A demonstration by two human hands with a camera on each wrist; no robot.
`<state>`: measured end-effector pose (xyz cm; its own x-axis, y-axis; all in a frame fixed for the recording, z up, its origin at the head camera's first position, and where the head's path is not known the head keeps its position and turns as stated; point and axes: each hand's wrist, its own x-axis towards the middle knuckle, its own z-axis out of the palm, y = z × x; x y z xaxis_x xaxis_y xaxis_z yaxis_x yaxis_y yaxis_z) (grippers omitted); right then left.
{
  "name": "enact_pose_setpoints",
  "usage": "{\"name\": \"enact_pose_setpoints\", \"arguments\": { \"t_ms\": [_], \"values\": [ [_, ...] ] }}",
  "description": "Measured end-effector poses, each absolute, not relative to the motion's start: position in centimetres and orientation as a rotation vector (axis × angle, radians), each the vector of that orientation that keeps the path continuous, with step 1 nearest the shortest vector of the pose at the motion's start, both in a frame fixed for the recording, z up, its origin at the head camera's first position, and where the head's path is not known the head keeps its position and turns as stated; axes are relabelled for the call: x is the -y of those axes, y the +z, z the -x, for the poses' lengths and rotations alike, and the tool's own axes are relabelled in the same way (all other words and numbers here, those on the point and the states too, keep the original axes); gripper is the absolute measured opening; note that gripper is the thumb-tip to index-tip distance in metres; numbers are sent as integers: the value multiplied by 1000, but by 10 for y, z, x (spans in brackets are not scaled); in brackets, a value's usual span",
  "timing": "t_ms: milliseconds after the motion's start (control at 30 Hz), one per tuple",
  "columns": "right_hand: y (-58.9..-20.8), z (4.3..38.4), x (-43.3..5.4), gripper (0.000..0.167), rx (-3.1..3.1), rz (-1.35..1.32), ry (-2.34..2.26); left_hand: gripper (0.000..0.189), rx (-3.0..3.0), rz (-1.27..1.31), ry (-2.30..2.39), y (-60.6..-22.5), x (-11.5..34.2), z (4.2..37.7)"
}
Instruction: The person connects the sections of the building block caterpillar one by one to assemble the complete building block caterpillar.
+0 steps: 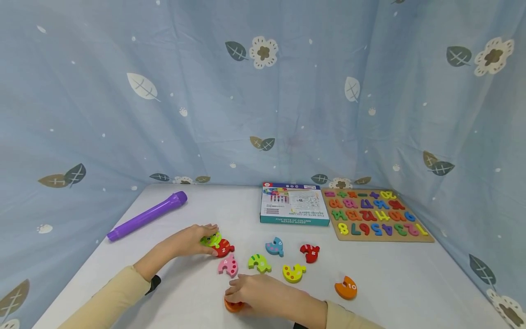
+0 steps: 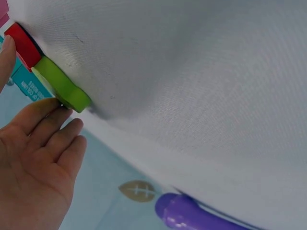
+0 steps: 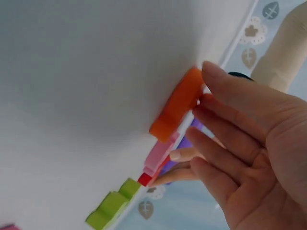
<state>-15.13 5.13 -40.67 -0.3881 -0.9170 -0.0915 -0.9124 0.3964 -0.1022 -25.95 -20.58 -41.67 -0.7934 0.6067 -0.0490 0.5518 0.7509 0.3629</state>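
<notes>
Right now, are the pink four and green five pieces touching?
Apart: the head view shows bare white table between the pink 4 and the green 5.

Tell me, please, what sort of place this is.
It looks like an indoor play or learning corner: a white table with numbered puzzle pieces, a colourful number board, and a leaf-patterned curtain behind.

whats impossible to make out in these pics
Head view: any number on the nearest orange piece, hidden by the right grip.
Head view: part of the green face, covered by the left grip.
Head view: fine print on the box, too small.
Left wrist view: one end of the purple stick, cut off by the bottom edge.
</notes>
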Motion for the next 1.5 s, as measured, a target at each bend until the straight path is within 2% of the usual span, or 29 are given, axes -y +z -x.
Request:
{"name": "enact_pose_setpoints", "arguments": {
  "t_ms": [367,733,1067,1200,1500],
  "values": [
    [-403,147,-70,38,-2379,1706,-138,78,-2792,-920,473,-414,203,258],
    [-402,140,-89,17,-2701,1374,-414,77,-2818,-934,440,-417,203,261],
    [-408,142,-71,29,-2675,1398,-317,77,-2815,-897,420,-416,203,260],
    [-407,143,-61,34,-2674,1327,-330,77,-2815,-913,417,-415,202,261],
    [-409,138,-51,33,-2611,1228,-375,77,-2823,-869,426,-419,203,262]
  ]
}}
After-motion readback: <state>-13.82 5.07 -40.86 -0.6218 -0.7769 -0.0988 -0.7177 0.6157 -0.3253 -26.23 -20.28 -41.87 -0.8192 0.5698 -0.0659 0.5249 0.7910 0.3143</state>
